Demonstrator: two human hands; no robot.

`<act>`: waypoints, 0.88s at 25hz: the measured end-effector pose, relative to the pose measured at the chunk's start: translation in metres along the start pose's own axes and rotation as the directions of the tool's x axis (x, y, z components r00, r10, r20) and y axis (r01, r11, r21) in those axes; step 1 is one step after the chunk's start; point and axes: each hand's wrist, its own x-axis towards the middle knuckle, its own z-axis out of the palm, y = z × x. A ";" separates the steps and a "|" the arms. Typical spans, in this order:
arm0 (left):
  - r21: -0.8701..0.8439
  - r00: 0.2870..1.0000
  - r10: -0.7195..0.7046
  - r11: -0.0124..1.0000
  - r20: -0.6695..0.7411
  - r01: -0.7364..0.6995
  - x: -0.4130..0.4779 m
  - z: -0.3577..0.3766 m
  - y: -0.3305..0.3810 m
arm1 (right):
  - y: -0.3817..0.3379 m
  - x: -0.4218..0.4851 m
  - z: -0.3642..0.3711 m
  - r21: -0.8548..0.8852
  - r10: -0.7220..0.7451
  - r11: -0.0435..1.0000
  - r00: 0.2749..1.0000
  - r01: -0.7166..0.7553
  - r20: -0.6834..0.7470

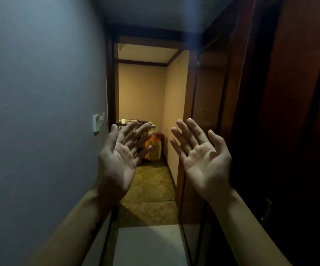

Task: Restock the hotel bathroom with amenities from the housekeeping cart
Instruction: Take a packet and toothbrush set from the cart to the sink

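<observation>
Palms up and fingers spread, the left hand and right hand hold nothing, I think ready to collect; the housekeeping cart stands well ahead, beyond the doorway.

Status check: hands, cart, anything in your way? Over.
Left hand and right hand open, holding nothing. Housekeeping cart ahead through doorway, yellow bag hanging on it. No obstacle seen on carpet.

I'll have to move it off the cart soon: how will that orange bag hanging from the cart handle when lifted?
Probably floppy: the orange bag hangs by thin handles from the cart and sags like cloth. It looks filled out, so it may carry some weight, though its contents are hidden. It is likelier to swing than to tip or roll.
</observation>
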 end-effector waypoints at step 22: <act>0.007 0.993 -0.105 0.994 -0.059 0.105 0.100 0.034 -0.150 | -0.006 0.092 -0.170 0.038 0.150 0.988 0.988 -0.149 -0.041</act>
